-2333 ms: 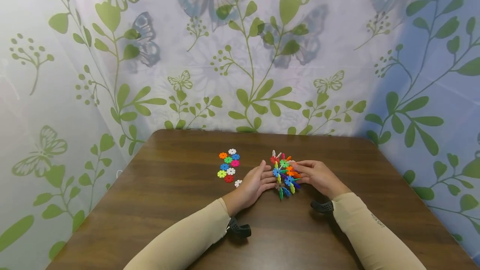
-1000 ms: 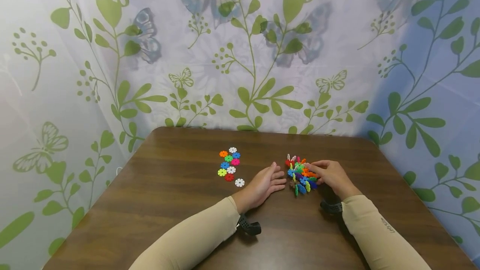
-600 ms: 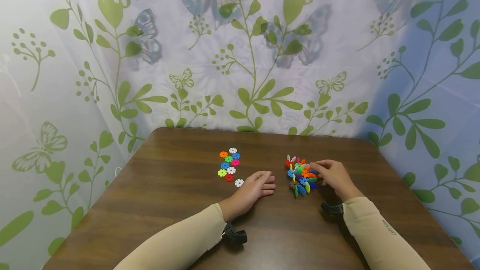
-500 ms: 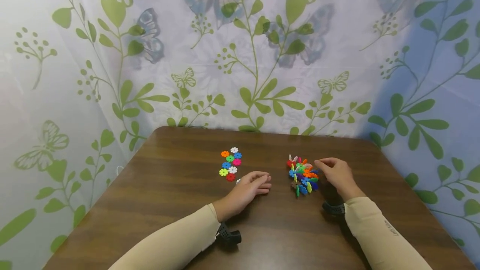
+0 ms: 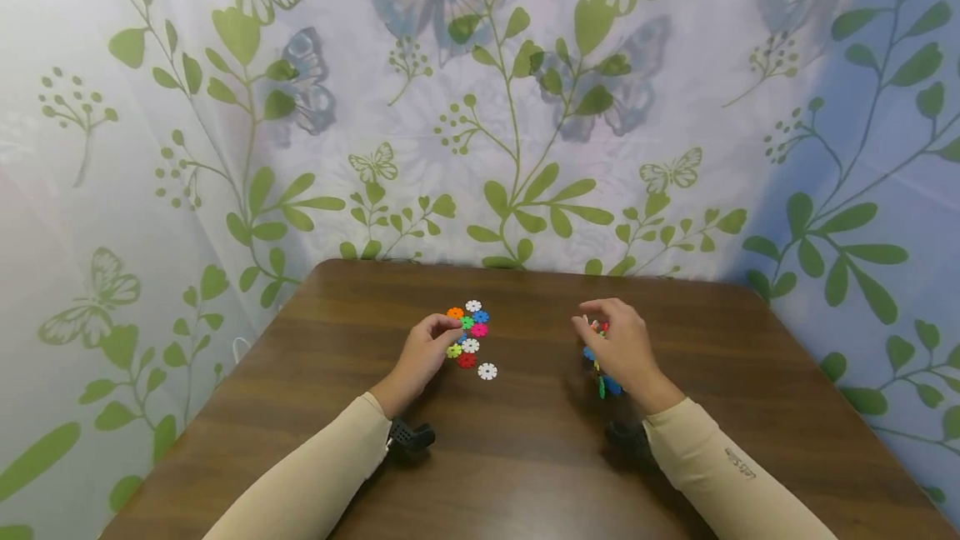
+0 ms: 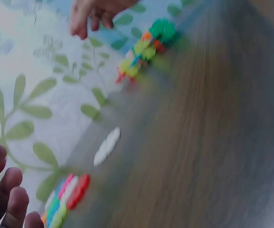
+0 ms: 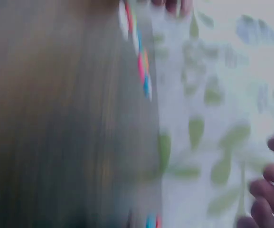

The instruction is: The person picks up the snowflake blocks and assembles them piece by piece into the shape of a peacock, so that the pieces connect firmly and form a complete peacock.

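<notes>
Several flower-shaped plastic discs (image 5: 470, 346) lie flat in a group on the left of the table, in white, orange, blue, green, pink, yellow and red. A single white disc (image 5: 487, 372) lies at the group's near end. My left hand (image 5: 416, 357) hovers at the group's left side, covering part of it, fingers loosely bent and holding nothing. To the right, a cluster of interlocked coloured discs (image 6: 144, 50) stands on the table. My right hand (image 5: 622, 348) is raised in front of this cluster in the head view, hiding most of it, thumb and fingers apart with nothing between them.
The brown wooden table (image 5: 510, 448) reaches back to a curtain (image 5: 420, 107) printed with leaves and butterflies. Black wrist-worn devices (image 5: 412, 436) hang under both wrists. The right wrist view is blurred.
My left hand has drawn away from the cluster and gone left to the flat discs. My right hand has let go of the cluster and moved leftward over it. Earlier the cluster shifted right.
</notes>
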Tool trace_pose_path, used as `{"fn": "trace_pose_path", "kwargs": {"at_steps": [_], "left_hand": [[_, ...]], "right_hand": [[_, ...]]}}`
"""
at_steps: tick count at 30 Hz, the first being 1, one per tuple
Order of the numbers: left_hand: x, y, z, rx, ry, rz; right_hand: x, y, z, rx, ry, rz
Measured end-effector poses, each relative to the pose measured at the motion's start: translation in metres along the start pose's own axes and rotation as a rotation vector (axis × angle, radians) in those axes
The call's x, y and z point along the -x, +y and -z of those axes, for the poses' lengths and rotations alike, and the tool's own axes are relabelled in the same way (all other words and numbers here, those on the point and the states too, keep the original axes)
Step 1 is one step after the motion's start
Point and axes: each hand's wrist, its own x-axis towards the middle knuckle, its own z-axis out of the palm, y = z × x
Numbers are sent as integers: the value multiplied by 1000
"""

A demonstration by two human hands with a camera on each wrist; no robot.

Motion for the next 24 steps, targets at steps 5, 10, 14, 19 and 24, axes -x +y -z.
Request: {"fn": "trace_pose_path", "kwargs": {"at_steps": [5,10,14,19,24], "left_hand": [[-6,-9,13,-314,-137,-115],[-9,-14,14,-584,-391,-341],[-8,-16,14,-609,-453,-345],[-7,-17,17,-638,-409,-362],[-7,-15,17,-639,-395,-313]], "right_hand": [[-4,-37,-52,-158,-330,118],[-1,-49,-91,-132,-600,212],[3,-48,-101,-67,-637,213],[9,-42,-103,-86,-575,197],[15,-44,-102,-101,-543,179]]}}
